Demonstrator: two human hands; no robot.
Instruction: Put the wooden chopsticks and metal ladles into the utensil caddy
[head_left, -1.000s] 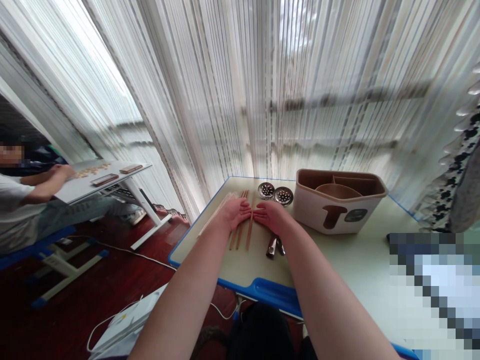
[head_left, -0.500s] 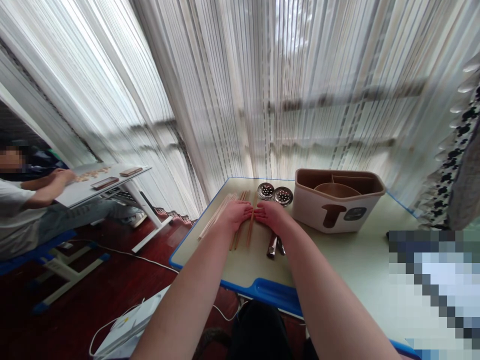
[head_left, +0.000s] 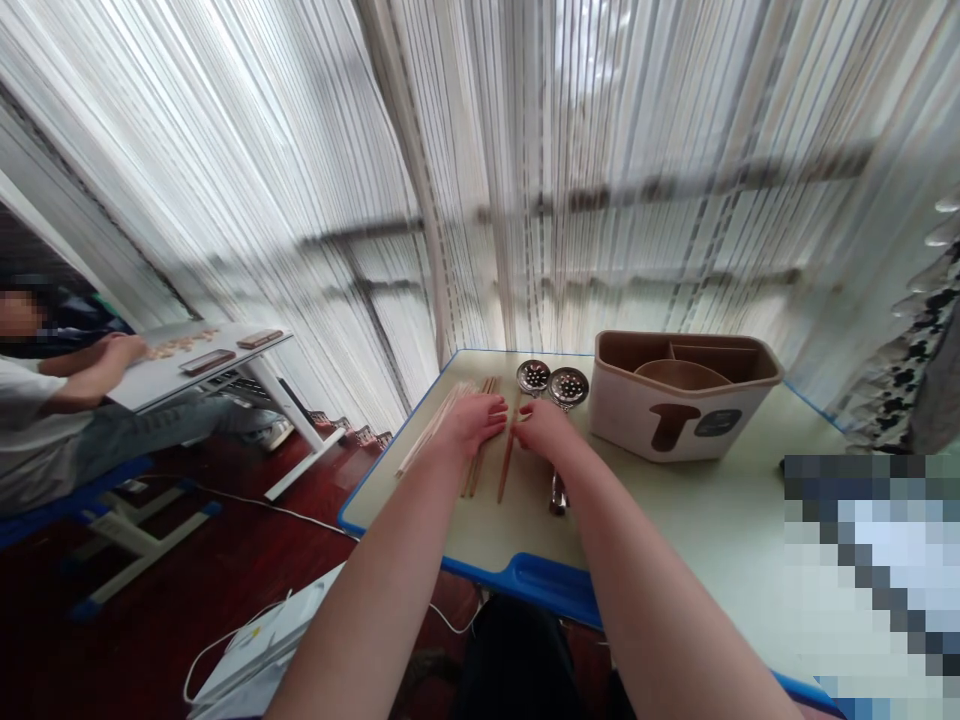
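Curtains (head_left: 637,200) hang behind the table (head_left: 720,530), slotted ladles (head_left: 568,387) and divided caddy (head_left: 660,430).

Slim brown chopsticks (head_left: 505,470), one apart, on pale tabletop (head_left: 469,530)

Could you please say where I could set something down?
Bare: the cream desktop between the brown-and-white plastic caddy and right forearm; also between the brown wooden chopsticks and blue front edge. Crowded: left hand, right hand, perforated metal spoons.
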